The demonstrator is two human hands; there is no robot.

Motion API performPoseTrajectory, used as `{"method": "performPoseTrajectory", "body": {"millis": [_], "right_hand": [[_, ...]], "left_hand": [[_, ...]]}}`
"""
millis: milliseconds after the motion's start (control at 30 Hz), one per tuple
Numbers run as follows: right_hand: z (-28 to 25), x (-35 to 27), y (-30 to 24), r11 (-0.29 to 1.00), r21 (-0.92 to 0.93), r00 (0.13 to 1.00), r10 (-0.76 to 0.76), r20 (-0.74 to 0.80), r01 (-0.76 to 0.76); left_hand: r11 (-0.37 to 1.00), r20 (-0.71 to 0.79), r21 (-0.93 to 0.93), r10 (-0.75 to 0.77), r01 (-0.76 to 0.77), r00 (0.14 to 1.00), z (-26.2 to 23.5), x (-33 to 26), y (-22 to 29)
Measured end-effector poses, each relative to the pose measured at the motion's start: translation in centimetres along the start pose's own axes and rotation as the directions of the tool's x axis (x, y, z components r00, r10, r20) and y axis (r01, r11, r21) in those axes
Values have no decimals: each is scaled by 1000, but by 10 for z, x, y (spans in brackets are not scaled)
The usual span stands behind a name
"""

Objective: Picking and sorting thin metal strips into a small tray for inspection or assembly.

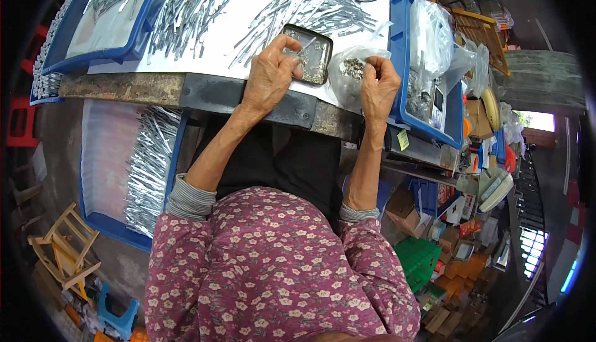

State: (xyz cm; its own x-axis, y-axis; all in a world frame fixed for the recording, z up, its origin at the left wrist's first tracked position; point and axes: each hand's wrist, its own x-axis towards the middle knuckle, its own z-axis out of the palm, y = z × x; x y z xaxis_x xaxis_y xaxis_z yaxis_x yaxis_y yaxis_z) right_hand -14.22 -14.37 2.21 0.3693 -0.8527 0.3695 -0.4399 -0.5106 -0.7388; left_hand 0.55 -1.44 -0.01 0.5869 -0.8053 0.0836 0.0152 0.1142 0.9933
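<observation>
My left hand (270, 74) is over the left edge of a small dark-rimmed tray (319, 63), fingers bent into a pinch. From its fingertips a thin metal strip (307, 46) sticks out above the tray. Tiny metal pieces lie scattered in the tray. My right hand (380, 86), closed, grips the edge of a clear plastic bag (345, 87) just right of the tray. Small dark and silvery parts (352, 67) show inside the bag; what else my fingertips pinch is hidden. Behind the tray lies a heap of thin metal strips (310, 8).
Another pile of strips (189, 16) lies left on the white-covered table. Blue trays stand at the left (133, 50) and right (400, 63), the right one with plastic bags. Below the table, a blue bin (118, 230) holds more strips. A wooden stool (68, 249) stands lower left.
</observation>
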Motion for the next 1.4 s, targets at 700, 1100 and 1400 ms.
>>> {"method": "performPoseTrajectory", "body": {"millis": [700, 1100, 1400], "right_hand": [[19, 8, 18, 822, -510, 962, -156, 225, 253], [16, 12, 28, 792, -487, 921, -243, 304, 369], [12, 10, 29, 793, -451, 897, -261, 357, 410]], "left_hand": [[993, 39, -114, -3, 7, 999, 7, 1, 1], [973, 71, -220, -51, 66, 996, 1, -2, 2], [981, 84, -189, -28, 43, 996, 2, -1, -1]]}}
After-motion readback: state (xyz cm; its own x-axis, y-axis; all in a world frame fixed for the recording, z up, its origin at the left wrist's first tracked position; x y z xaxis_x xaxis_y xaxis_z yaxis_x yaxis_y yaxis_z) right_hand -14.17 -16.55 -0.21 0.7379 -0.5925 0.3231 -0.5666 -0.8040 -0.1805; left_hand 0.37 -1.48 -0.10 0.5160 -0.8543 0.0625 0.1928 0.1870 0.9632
